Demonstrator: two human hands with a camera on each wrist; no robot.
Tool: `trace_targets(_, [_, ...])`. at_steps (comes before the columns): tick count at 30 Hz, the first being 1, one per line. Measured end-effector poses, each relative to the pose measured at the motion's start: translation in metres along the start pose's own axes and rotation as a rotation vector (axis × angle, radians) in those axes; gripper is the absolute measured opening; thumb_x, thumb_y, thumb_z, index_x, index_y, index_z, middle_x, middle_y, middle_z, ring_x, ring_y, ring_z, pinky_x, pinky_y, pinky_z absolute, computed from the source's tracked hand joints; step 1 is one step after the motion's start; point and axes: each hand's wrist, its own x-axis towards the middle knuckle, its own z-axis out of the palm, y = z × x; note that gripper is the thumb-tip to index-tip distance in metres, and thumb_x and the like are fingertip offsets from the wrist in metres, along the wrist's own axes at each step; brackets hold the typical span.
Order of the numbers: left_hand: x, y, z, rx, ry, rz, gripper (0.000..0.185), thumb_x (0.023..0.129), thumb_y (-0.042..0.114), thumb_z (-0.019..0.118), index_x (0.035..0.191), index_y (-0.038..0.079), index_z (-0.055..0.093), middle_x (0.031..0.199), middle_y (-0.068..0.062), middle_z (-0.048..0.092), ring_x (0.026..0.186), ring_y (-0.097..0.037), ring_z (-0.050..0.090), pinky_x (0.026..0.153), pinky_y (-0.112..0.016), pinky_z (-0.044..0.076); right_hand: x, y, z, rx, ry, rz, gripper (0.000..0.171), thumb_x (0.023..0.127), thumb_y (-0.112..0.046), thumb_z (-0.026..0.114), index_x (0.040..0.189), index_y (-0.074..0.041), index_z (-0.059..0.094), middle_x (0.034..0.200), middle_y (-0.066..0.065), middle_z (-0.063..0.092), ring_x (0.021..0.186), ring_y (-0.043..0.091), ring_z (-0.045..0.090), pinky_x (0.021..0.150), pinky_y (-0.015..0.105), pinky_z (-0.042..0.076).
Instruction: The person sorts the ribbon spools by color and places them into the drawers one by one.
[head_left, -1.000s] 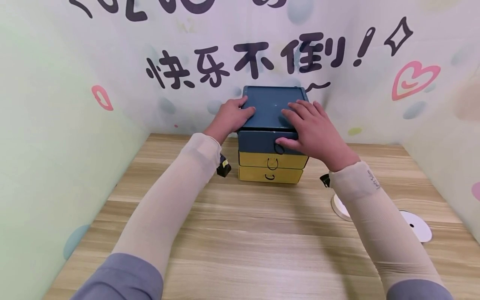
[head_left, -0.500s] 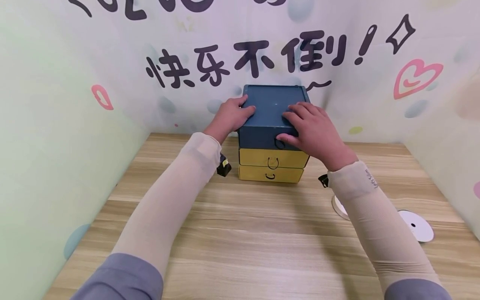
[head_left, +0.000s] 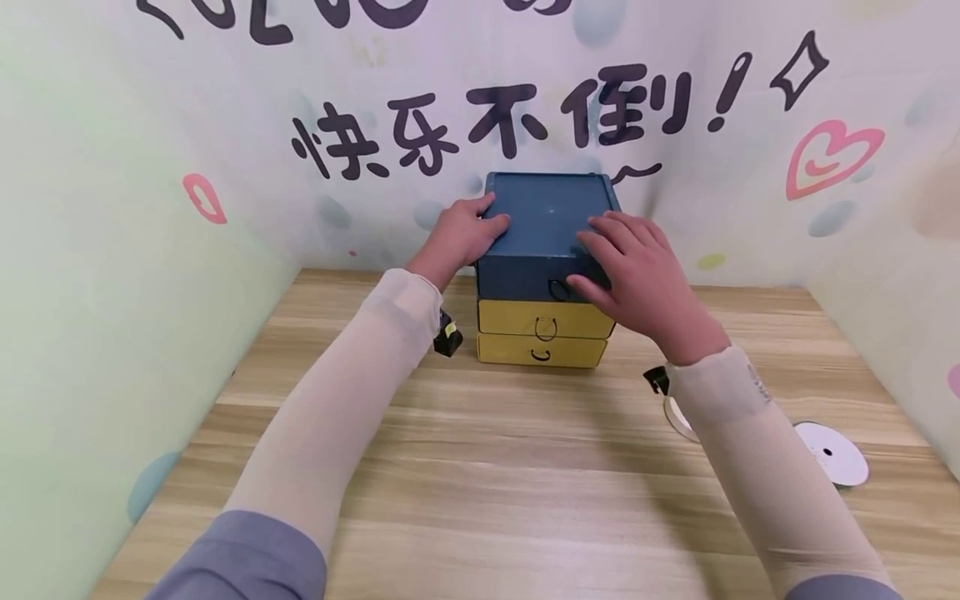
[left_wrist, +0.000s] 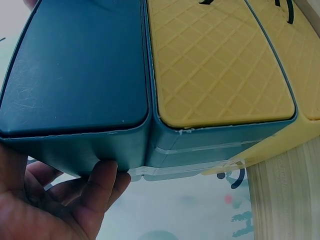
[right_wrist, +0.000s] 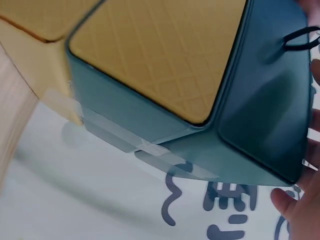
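Observation:
A small drawer cabinet stands at the back of the table, with a blue top [head_left: 551, 212], a blue top drawer [head_left: 517, 277] and two yellow drawers [head_left: 510, 317] below. Every drawer front sits flush and has a black loop pull. My left hand [head_left: 459, 237] grips the cabinet's upper left edge, thumb on top. In the left wrist view its fingers [left_wrist: 100, 185] lie against the blue side wall. Over the upper right front edge is my right hand [head_left: 637, 271], fingers loosely extended and thumb near the top drawer's loop pull [head_left: 558, 290]. Nothing is held in it.
A white disc [head_left: 832, 454] with a dark centre hole lies on the wooden table [head_left: 480, 483] at the right. Beside my right wrist, another round white object [head_left: 678, 418] is partly hidden by the forearm. A printed wall stands directly behind the cabinet.
The dark gap above the top drawer has gone; its front is now flush. My right hand has shifted slightly right and down, its thumb away from the loop. My left hand stays put.

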Motion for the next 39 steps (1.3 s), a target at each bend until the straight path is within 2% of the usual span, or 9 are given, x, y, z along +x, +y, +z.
trace_targets(5, [-0.001,0.001,0.001,-0.012,0.004,0.005,0.063,0.102,0.043,0.049,0.158,0.028,0.025,0.164,0.002,0.022,0.147,-0.017,0.024,0.111,-0.033,0.033,-0.019,-0.010,-0.007,0.030,0.121,-0.071,0.049,0.087,-0.025,0.074,0.125,0.004,0.062,0.129,0.023,0.058,0.124,0.041,0.048,0.104,0.056,0.035])
trace_targets(8, [-0.001,0.000,0.001,-0.014,0.002,0.001,0.063,0.102,0.043,0.049,0.158,0.028,0.025,0.164,0.002,0.021,0.147,-0.017,0.023,0.111,-0.033,0.033,-0.029,-0.014,-0.008,0.019,0.144,-0.104,0.046,0.086,-0.022,0.072,0.123,0.003,0.064,0.124,0.022,0.060,0.118,0.041,0.052,0.099,0.056,0.039])
trace_targets(12, [-0.001,-0.001,0.001,-0.011,0.004,0.001,0.063,0.102,0.043,0.049,0.158,0.028,0.025,0.164,0.002,0.021,0.147,-0.017,0.024,0.111,-0.033,0.033,-0.043,-0.020,-0.003,-0.009,0.145,-0.178,0.042,0.094,-0.029,0.059,0.121,0.003,0.065,0.120,0.024,0.062,0.117,0.043,0.053,0.099,0.057,0.040])
trace_targets(15, [-0.001,-0.001,0.000,-0.008,0.006,0.001,0.063,0.102,0.043,0.049,0.158,0.028,0.025,0.164,0.002,0.021,0.147,-0.017,0.024,0.111,-0.033,0.033,-0.052,-0.026,0.006,-0.012,0.113,-0.229,0.044,0.100,-0.034,0.048,0.119,0.002,0.064,0.122,0.024,0.061,0.120,0.043,0.051,0.101,0.058,0.038])
trace_targets(16, [-0.001,-0.001,0.000,-0.006,0.007,0.000,0.063,0.102,0.043,0.049,0.158,0.028,0.025,0.164,0.002,0.021,0.147,-0.017,0.024,0.111,-0.033,0.033,-0.054,-0.029,0.008,-0.008,0.098,-0.239,0.043,0.100,-0.034,0.049,0.119,0.001,0.063,0.123,0.024,0.060,0.121,0.043,0.050,0.101,0.058,0.037])
trace_targets(22, [-0.001,-0.001,0.000,-0.007,0.005,-0.008,0.063,0.102,0.043,0.049,0.158,0.029,0.024,0.164,0.002,0.021,0.147,-0.017,0.024,0.110,-0.033,0.034,-0.063,-0.040,0.023,-0.044,-0.042,-0.218,0.044,0.087,-0.028,0.068,0.122,-0.004,0.059,0.131,0.022,0.056,0.127,0.040,0.045,0.107,0.058,0.031])
trace_targets(25, [0.000,-0.002,0.001,-0.010,0.003,-0.010,0.063,0.102,0.043,0.049,0.158,0.029,0.024,0.164,0.002,0.021,0.147,-0.017,0.024,0.109,-0.033,0.034,-0.065,-0.044,0.030,-0.070,-0.088,-0.215,0.046,0.085,-0.029,0.072,0.122,-0.005,0.059,0.131,0.021,0.055,0.129,0.039,0.043,0.108,0.057,0.030])
trace_targets(32, [0.000,-0.001,0.001,-0.004,0.011,-0.019,0.063,0.102,0.044,0.049,0.158,0.030,0.025,0.164,0.002,0.021,0.147,-0.017,0.024,0.110,-0.033,0.033,-0.067,-0.051,0.045,-0.110,-0.129,-0.232,0.046,0.084,-0.028,0.074,0.121,-0.005,0.058,0.136,0.021,0.049,0.135,0.041,0.036,0.107,0.056,0.031])
trace_targets(39, [0.000,-0.001,0.001,0.009,0.010,-0.025,0.063,0.102,0.045,0.048,0.158,0.031,0.024,0.164,0.003,0.021,0.147,-0.017,0.024,0.112,-0.034,0.032,-0.069,-0.051,0.057,-0.174,-0.160,-0.228,0.056,0.084,-0.032,0.074,0.130,-0.005,0.056,0.145,0.022,0.042,0.141,0.043,0.028,0.111,0.058,0.025])
